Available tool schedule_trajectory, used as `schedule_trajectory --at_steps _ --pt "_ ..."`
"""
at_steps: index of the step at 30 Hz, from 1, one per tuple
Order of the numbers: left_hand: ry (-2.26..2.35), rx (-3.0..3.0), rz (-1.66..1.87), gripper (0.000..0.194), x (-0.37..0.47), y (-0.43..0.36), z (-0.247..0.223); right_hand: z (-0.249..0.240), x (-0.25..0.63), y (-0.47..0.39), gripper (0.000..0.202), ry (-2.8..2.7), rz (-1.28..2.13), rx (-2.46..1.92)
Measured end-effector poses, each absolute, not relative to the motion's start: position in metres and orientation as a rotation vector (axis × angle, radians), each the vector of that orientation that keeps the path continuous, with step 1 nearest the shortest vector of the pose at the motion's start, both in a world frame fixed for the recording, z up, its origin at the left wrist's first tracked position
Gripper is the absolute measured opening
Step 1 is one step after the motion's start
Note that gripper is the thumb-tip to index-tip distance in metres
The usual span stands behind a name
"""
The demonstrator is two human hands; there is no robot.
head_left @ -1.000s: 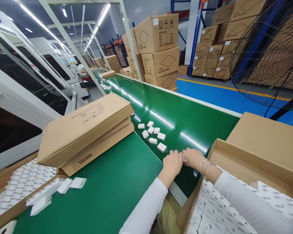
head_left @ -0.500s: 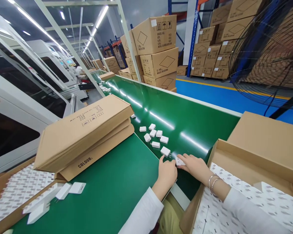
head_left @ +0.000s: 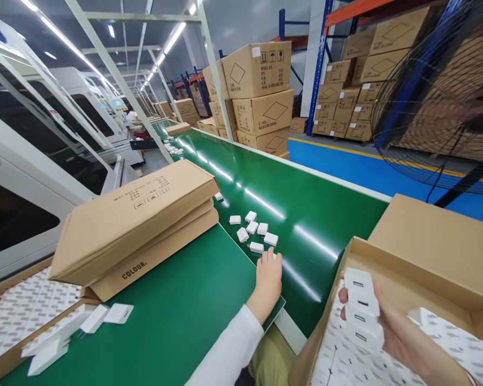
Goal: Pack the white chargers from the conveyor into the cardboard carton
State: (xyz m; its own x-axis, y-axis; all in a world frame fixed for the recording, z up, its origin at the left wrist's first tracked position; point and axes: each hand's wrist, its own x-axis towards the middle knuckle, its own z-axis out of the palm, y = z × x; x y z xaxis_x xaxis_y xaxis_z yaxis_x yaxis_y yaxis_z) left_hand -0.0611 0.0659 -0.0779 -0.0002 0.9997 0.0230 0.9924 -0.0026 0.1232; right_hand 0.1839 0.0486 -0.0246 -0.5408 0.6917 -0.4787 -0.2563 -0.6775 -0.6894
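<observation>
My right hand (head_left: 400, 327) grips a row of several white USB charger plugs (head_left: 362, 313), their port ends facing up, above the open carton (head_left: 356, 249) on the right. White pieces in close rows fill much of that carton. On the green conveyor belt, my left hand (head_left: 268, 279) has its fingers closed over one white charger, which is mostly hidden beneath them. Just beyond those fingertips lies a loose cluster of white chargers (head_left: 253, 228), some with metal prongs showing.
Flattened cartons (head_left: 137, 214) are stacked on the left part of the green surface. Beside them lie several chargers (head_left: 118, 313) and another filled carton (head_left: 20, 316). A black fan (head_left: 430, 107) stands at the right, and stacked boxes (head_left: 261, 110) rise behind the belt.
My right hand has moved from the belt to the right-hand carton and now shows a row of chargers. My left hand has closed over the nearest charger on the belt.
</observation>
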Motion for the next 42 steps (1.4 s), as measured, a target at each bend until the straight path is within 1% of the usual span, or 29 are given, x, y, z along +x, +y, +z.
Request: schedule_trajectory --at_steps 4,6,9,11,17,19,21,26,30,33,35,36,37,39,41,42 --pt "2.013 2.331 -0.071 0.033 -0.066 0.090 -0.073 -0.033 0.181 0.027 0.035 -0.568 2.300 -0.772" --pt "1.950 2.355 -0.105 0.032 -0.069 0.099 -0.074 -0.036 0.178 0.024 0.037 -0.573 2.300 -0.726" --pt "1.880 2.375 -0.165 0.039 -0.074 0.103 -0.077 -0.038 0.177 0.023 0.039 -0.577 2.322 -0.664" --pt "1.844 2.365 -0.215 0.041 -0.076 0.103 -0.076 -0.039 0.178 0.022 0.037 -0.587 2.330 -0.656" --pt "1.826 2.362 -0.287 0.021 -0.078 0.093 -0.061 -0.040 0.180 0.019 0.037 -0.575 2.379 -0.605" --pt "1.817 2.355 -0.313 0.018 -0.076 0.090 -0.058 -0.040 0.180 0.019 0.037 -0.577 2.366 -0.554" --pt "1.824 2.342 -0.335 0.019 -0.071 0.090 -0.058 -0.040 0.181 0.019 0.039 -0.592 2.353 -0.533" --pt "1.849 2.336 -0.335 0.028 -0.052 0.094 -0.068 -0.038 0.180 0.019 0.040 -0.592 2.370 -0.516" --pt "1.849 2.332 -0.272 0.025 -0.041 0.093 -0.070 -0.038 0.178 0.016 0.042 -0.585 2.388 -0.501" --pt "1.866 2.313 -0.146 0.021 -0.039 0.092 -0.062 -0.030 0.188 0.022 0.047 -0.700 2.351 -0.651" --pt "1.897 2.277 -0.045 0.021 -0.042 0.095 -0.054 -0.020 0.204 0.036 0.049 -0.945 2.201 -0.894" --pt "1.923 2.250 0.005 0.021 -0.046 0.099 -0.051 -0.015 0.213 0.046 0.051 -1.124 2.065 -1.028" --pt "1.953 2.219 0.053 0.020 -0.050 0.103 -0.048 -0.010 0.223 0.058 0.055 -1.325 1.884 -1.165" --pt "2.018 2.154 0.135 0.018 -0.060 0.114 -0.044 -0.006 0.241 0.084 0.059 -1.739 1.393 -1.451" --pt "2.065 2.106 0.189 0.017 -0.067 0.125 -0.045 -0.009 0.256 0.108 0.059 -2.013 0.904 -1.699" --pt "2.080 2.097 0.202 0.016 -0.069 0.129 -0.046 -0.012 0.261 0.117 0.058 -2.094 0.726 -1.781"
